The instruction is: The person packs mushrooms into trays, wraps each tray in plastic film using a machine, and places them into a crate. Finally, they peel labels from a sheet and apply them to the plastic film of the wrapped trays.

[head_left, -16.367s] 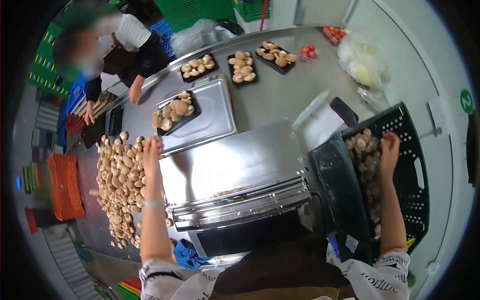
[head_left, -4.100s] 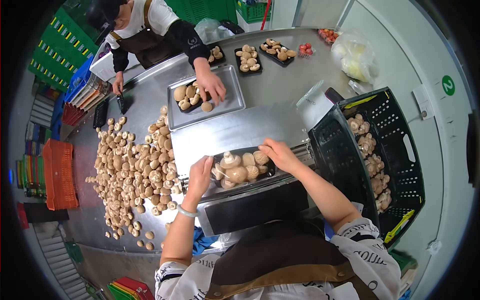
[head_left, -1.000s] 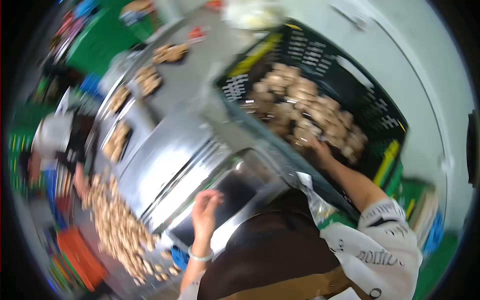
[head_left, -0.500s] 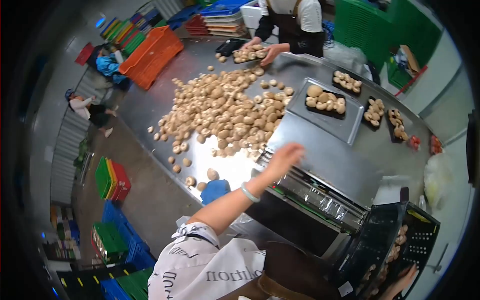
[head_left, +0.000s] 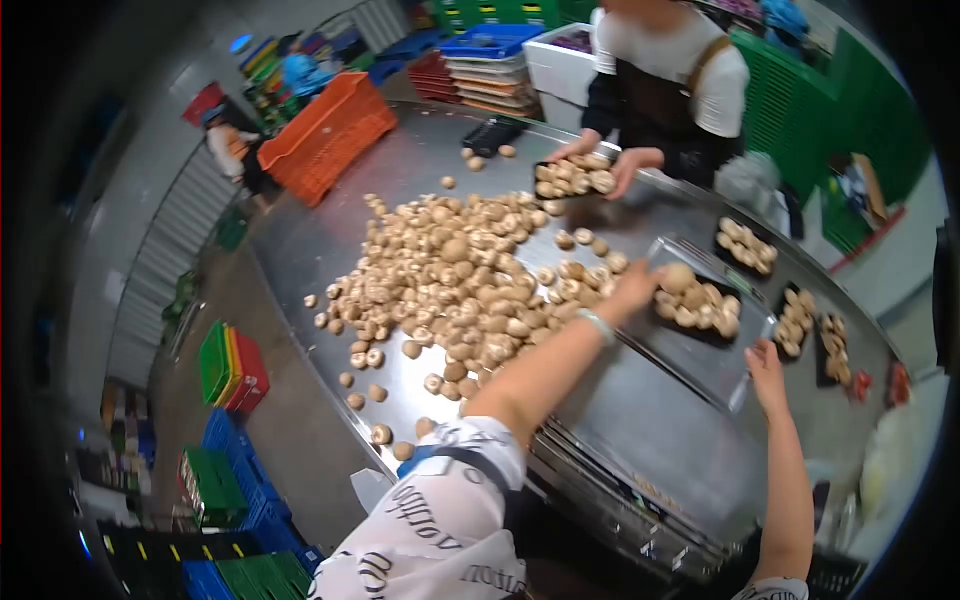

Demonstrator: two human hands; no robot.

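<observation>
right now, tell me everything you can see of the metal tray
The metal tray is shallow, silvery and rectangular, with a raised rim. It lies flat, bearing one black pack of mushrooms. The left hand covers part of its left edge; the right hand is at the opposite edge, contact unclear.

Head-worn view, facing down, across table (head_left: 420, 155)

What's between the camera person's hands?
A black tray of mushrooms on a metal tray lies between the left hand and the right hand, in the head view.
</observation>
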